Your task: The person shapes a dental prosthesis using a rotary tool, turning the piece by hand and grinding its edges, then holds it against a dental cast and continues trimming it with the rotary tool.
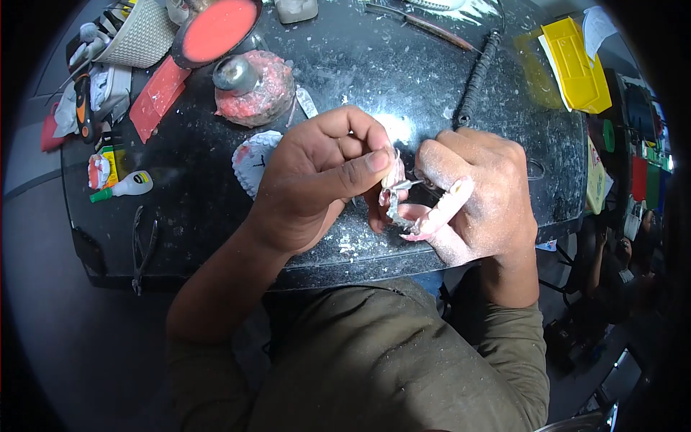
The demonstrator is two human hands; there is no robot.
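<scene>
My left hand (309,176) pinches a small denture piece (394,210) between thumb and fingers. Tooth-coloured and pink parts show on it, along with a grey metal-looking edge. My right hand (493,191) is closed, its fingers coated in pale dust. From it a thin metal bur (404,185) points left and meets or nearly meets the denture piece; contact is hard to tell. The rotary handpiece behind the bur is mostly hidden in my fist, and a black ribbed cable (473,86) runs away from the knuckles. Partly behind my left wrist lies a white dental cast (248,164).
A wax-caked burner (255,97) and a pan of pink wax (219,30) stand at back left, near pink wax sheets (157,97). Pliers (144,248), a glue bottle (133,184) and a woven basket (140,36) are leftward. A yellow tray (576,65) lies right.
</scene>
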